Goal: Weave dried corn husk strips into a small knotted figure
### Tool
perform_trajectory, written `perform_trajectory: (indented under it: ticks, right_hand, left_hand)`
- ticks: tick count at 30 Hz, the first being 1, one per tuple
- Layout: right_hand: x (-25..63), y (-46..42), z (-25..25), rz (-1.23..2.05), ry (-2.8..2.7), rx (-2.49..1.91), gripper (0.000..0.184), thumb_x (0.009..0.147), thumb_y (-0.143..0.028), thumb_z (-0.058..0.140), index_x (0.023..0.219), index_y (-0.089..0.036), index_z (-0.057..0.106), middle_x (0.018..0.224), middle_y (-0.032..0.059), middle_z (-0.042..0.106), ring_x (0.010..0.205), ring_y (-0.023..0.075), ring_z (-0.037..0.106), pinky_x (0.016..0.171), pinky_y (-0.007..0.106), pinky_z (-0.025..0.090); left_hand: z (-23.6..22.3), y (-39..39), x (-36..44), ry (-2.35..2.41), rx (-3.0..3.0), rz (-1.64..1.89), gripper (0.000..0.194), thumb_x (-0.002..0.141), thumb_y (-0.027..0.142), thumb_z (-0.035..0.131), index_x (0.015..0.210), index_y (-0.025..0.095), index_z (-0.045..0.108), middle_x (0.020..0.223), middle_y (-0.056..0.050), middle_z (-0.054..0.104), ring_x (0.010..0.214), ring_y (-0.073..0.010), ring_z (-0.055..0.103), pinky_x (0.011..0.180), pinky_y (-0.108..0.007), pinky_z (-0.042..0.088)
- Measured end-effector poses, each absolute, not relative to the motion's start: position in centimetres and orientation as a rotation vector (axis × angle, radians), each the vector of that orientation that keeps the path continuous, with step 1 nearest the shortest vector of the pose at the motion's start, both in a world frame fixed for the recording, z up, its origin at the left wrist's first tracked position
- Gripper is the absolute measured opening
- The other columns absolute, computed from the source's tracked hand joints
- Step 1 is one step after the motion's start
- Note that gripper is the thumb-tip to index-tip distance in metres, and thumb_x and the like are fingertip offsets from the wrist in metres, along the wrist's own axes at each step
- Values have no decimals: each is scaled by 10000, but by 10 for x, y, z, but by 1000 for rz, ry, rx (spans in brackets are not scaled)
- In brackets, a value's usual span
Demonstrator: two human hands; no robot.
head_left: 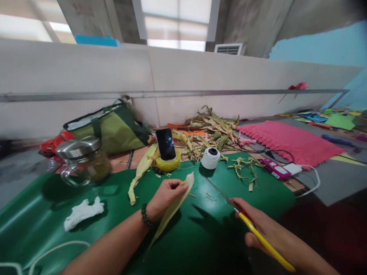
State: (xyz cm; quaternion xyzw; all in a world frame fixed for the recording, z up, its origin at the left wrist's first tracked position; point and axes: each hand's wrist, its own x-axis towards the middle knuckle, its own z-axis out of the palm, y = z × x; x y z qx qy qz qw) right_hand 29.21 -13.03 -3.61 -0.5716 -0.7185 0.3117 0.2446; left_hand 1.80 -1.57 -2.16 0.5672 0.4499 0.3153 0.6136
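Observation:
My left hand, with a dark beaded bracelet at the wrist, pinches a pale corn husk strip near its upper end. The strip's long tail hangs down past the wrist. In my right hand is a pair of scissors with yellow handles, its blades pointing up and left toward the husk but apart from it. Beyond my hands stand a white thread spool and a phone propped on a yellow tape roll. Another husk lies left of the tape.
A green mat covers the table. At left are a glass jar, crumpled tissue and a green bag. Dried husks are heaped at the back. To the right lie husk scraps, a magenta power bank and pink cloth.

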Motion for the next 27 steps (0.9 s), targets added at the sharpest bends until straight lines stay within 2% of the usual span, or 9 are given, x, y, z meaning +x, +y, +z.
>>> perform_trajectory:
  ticks: [3,7,12,16,19,22,27]
  right_hand:
    - [279,-128,-23,899,-2053,-1562,848,644,-791,540,1256,-205,553,1065,134,653,904,292,625,816,367,518]
    - [267,-127,-17,946,-2104,-1557,899,615,-819,535,1246,-178,559,1055,143,653,893,290,620,793,351,515]
    - [260,-127,-18,994,-2115,-1535,797,652,-830,474,1099,-189,629,834,85,662,724,230,587,640,290,495]
    - [260,-130,-22,936,-2080,-1545,728,675,-786,517,1097,-203,624,783,43,632,668,183,532,622,261,462]
    - [261,-130,-27,951,-2115,-1542,716,671,-800,502,1036,-195,616,707,0,568,604,137,441,557,226,395]
    - [260,-130,-32,971,-2147,-1529,744,677,-845,405,942,-178,600,645,-25,493,564,112,360,513,220,324]
    - [260,-131,-34,931,-2102,-1570,682,778,-791,327,836,-170,604,575,-20,476,503,108,382,480,223,326]
  left_hand:
    - [-17,-19,19,1027,1353,713,398,575,510,718,540,140,575,542,26,466,537,-93,375,505,-230,258]
    - [-16,-24,20,961,1348,619,382,599,496,706,535,138,589,510,34,437,502,-79,330,491,-237,223]
    - [-18,-27,21,940,1249,528,358,587,459,713,505,142,566,468,44,409,457,-65,307,468,-240,201]
    - [-15,-28,22,951,1196,517,358,557,461,728,506,142,572,462,39,428,457,-68,330,464,-239,203]
    - [-15,-28,22,950,1167,516,389,530,487,746,502,141,571,458,35,440,459,-69,335,465,-238,209]
    - [-18,-28,22,942,1171,500,415,529,520,749,509,140,583,458,30,454,458,-74,344,466,-239,217]
    - [-20,-30,20,929,1218,471,429,551,533,749,509,140,580,462,28,456,452,-76,350,467,-241,219]
